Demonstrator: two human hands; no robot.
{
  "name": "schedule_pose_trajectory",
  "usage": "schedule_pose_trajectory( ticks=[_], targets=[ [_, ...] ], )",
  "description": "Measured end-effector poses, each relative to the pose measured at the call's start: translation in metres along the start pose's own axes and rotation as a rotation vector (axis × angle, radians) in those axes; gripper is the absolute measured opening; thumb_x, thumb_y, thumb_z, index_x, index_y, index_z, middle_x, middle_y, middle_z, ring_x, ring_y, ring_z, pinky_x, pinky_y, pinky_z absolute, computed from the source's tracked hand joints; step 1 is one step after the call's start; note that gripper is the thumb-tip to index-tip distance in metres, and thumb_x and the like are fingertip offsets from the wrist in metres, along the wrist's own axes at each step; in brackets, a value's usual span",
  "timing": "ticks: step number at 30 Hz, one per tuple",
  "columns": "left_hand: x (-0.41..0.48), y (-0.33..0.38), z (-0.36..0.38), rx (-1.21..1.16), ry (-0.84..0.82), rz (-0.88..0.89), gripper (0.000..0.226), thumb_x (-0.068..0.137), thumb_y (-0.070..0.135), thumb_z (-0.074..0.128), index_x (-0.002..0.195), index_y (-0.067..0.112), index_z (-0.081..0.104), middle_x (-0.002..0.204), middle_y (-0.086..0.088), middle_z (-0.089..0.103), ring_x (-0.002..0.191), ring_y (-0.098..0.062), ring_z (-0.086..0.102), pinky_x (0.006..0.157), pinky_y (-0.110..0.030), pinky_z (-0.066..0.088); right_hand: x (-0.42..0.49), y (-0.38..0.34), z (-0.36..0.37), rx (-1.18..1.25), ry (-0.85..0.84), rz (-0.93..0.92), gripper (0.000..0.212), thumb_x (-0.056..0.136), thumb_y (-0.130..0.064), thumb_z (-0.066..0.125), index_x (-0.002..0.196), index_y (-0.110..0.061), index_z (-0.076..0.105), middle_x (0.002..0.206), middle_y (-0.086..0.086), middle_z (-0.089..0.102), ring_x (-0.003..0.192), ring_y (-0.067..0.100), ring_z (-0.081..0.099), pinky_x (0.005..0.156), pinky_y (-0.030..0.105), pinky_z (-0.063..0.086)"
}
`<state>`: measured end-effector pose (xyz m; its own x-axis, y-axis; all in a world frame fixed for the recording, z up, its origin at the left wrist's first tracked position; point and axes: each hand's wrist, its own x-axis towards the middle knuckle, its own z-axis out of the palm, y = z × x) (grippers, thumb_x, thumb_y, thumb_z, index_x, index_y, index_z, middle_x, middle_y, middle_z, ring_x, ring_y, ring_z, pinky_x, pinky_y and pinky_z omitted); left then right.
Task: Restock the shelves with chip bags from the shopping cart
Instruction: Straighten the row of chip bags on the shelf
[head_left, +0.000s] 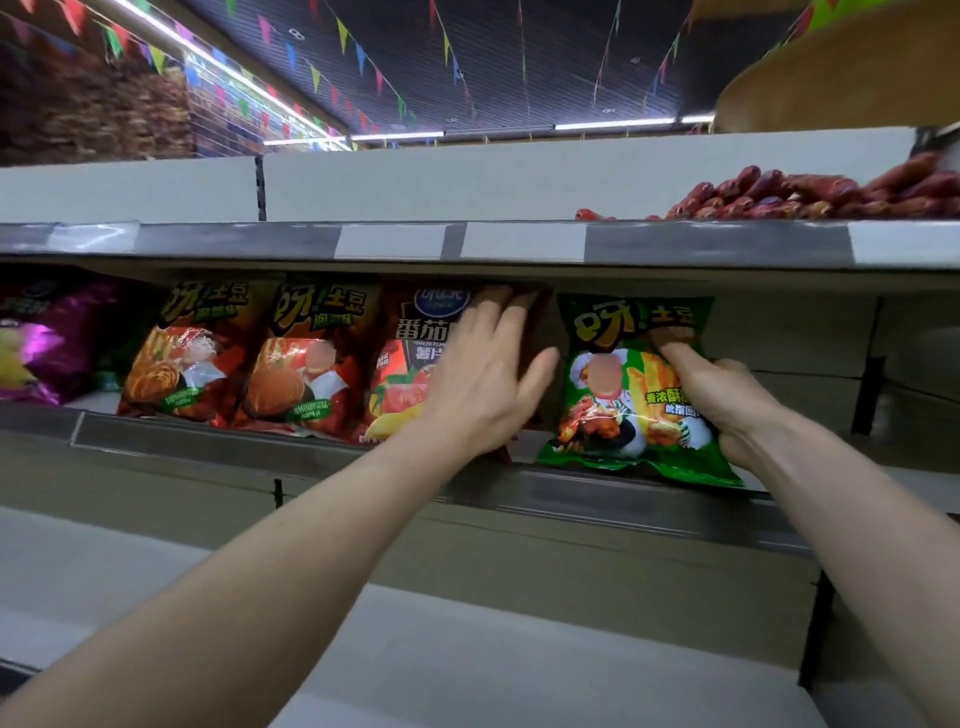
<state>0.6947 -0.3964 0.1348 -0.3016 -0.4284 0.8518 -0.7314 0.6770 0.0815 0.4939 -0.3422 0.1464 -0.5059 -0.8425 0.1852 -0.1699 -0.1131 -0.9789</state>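
**Green bag half-seated on the shelf lip; five bags counted**

Head view: the right hand (727, 402) grips the green chip bag (621, 387) by its right edge, thumb across the front and fingers curled behind. The bag stands at the right end of the row on the middle shelf (649, 501), and its bottom corner hangs over the front rail. The left hand (483, 374) is flat with straight fingers, pressing on the tomato chip bag (408, 364) just beside it and holding nothing.

What could go wrong, as I judge it:
- If the green bag is let go now, its overhanging bottom edge may let it tip forward off the rail.
- A hard push from the left hand could shove the tomato bag into its neighbours and skew or topple the row, or crush the chips.
- The bag tops sit close under the upper shelf (208, 241), so a lifted bag could snag there.

Count:
- purple bag (47, 343): one, at the far left
- orange-red bags (182, 358): two, side by side
- tomato bag: one
- green bag: one
- white label blanks (389, 241): two clear ones on the upper rail
- red wrapped snacks (831, 195): a heap on the upper shelf, too many to count

A dark shape behind the left hand may be another bag; I cannot tell. The shopping cart is out of view.
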Motion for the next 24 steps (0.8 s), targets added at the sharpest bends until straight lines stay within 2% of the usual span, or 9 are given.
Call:
schedule_pose_trajectory(
  ticks=[3,6,9,11,14,16,18,21,24],
  targets=[
    [0.016,0.027,0.015,-0.319,-0.193,-0.235,0.054,0.095,0.045,0.049,0.135,0.01,0.041,0.117,-0.017,0.055,0.11,-0.033,0.051,0.093,-0.039,0.044,0.013,0.0,0.008,-0.032,0.023,0.008,0.056,0.089,-0.048,0.061,0.117,-0.001,0.056,0.088,0.013,0.066,0.067,0.026,0.062,0.061,0.031,0.049],
    [0.033,0.038,0.03,-0.582,-0.384,-0.549,0.06,0.089,0.046,0.057,0.133,0.007,0.046,0.125,-0.018,0.058,0.113,-0.035,0.054,0.095,-0.035,0.046,0.031,0.008,0.012,-0.033,0.044,0.019,0.086,0.067,-0.075,0.061,0.122,-0.009,0.06,0.109,0.014,0.068,0.09,0.032,0.067,0.084,0.041,0.053],
    [0.046,0.036,0.062,-0.73,-0.471,-0.762,0.06,0.095,0.046,0.052,0.137,0.004,0.049,0.134,-0.013,0.053,0.12,-0.027,0.051,0.089,-0.026,0.041,0.049,0.009,0.016,-0.018,0.048,-0.03,0.068,0.08,-0.068,0.055,0.111,-0.008,0.065,0.102,0.016,0.07,0.08,0.03,0.067,0.078,0.044,0.055],
    [0.053,0.037,0.08,-0.86,-0.418,-0.791,0.065,0.093,0.052,0.054,0.142,0.011,0.046,0.139,-0.006,0.05,0.124,-0.024,0.049,0.092,-0.023,0.037,0.063,0.007,0.019,-0.06,0.058,-0.026,0.056,0.094,-0.057,0.044,0.109,-0.006,0.063,0.105,0.019,0.067,0.079,0.03,0.063,0.07,0.035,0.05],
    [0.066,0.034,0.098,-0.917,-0.38,-0.804,0.072,0.09,0.056,0.056,0.147,0.016,0.038,0.151,-0.005,0.038,0.137,-0.025,0.037,0.106,-0.028,0.029,0.089,0.009,0.022,-0.117,0.055,-0.002,0.065,0.098,-0.057,0.033,0.128,-0.004,0.056,0.126,0.02,0.059,0.105,0.032,0.06,0.087,0.03,0.043],
    [0.073,0.026,0.107,-0.947,-0.396,-0.829,0.075,0.086,0.061,0.057,0.146,0.017,0.041,0.149,-0.005,0.041,0.134,-0.027,0.041,0.107,-0.031,0.031,0.103,0.011,0.025,-0.093,-0.008,0.006,0.062,0.1,-0.055,0.03,0.125,-0.005,0.056,0.122,0.017,0.061,0.103,0.03,0.06,0.093,0.034,0.046],
    [0.079,0.019,0.118,-0.977,-0.399,-0.834,0.082,0.079,0.071,0.058,0.143,0.021,0.045,0.144,-0.003,0.047,0.128,-0.026,0.047,0.109,-0.036,0.036,0.111,0.008,0.029,-0.038,-0.07,0.036,0.048,0.104,-0.048,0.029,0.116,-0.01,0.054,0.11,0.014,0.061,0.096,0.027,0.06,0.085,0.035,0.05],
    [0.089,0.011,0.136,-1.067,-0.419,-0.887,0.076,0.077,0.069,0.057,0.136,0.021,0.052,0.134,-0.009,0.057,0.118,-0.028,0.056,0.105,-0.044,0.043,0.125,0.007,0.038,0.021,-0.074,0.059,0.05,0.104,-0.045,0.03,0.13,-0.008,0.052,0.118,0.019,0.061,0.105,0.031,0.06,0.092,0.039,0.05],
    [0.098,0.008,0.138,-1.176,-0.468,-0.93,0.05,0.092,0.051,0.053,0.125,0.013,0.059,0.112,-0.011,0.065,0.101,-0.026,0.063,0.087,-0.036,0.053,0.137,0.009,0.045,0.017,-0.054,0.032,0.05,0.103,-0.045,0.032,0.134,-0.011,0.051,0.118,0.017,0.062,0.104,0.03,0.06,0.093,0.039,0.05]
  ],
)
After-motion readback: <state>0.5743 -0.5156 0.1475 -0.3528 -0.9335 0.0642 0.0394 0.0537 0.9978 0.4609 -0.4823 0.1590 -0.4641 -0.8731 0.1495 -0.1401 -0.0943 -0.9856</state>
